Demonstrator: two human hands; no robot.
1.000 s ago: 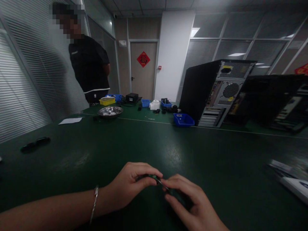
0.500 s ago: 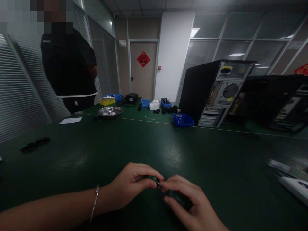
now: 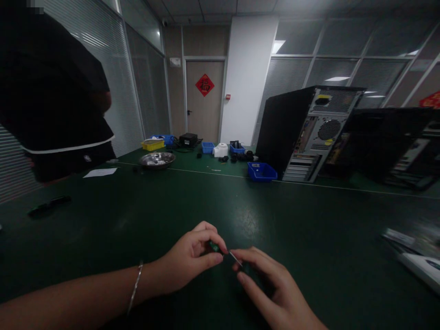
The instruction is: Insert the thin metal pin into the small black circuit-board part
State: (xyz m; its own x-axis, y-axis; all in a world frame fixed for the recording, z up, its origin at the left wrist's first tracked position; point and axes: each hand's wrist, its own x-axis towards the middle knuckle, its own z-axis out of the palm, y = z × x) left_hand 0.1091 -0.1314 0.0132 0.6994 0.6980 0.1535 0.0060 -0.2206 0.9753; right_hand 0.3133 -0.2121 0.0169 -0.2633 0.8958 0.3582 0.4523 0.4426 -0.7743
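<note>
My left hand is curled with thumb and fingers around a small green piece, which looks like a bit of circuit board. Most of that piece is hidden by the fingers. Opposite it, my right hand grips a slim screwdriver. Its thin metal shaft slants up and left toward the left fingertips, while the dark handle is lost in shadow under the palm. Whether the tip touches the green piece, I cannot tell. Both hands are low over the green tabletop, near its front.
At far left lies a dark green and black item. A metal bowl, white paper and a blue bin stand farther back. A computer case rises at right, and a person stands at left.
My left fingers have lifted and loosened a little around the green piece, and more of the metal shaft shows. The person at left has moved farther left and closer.
</note>
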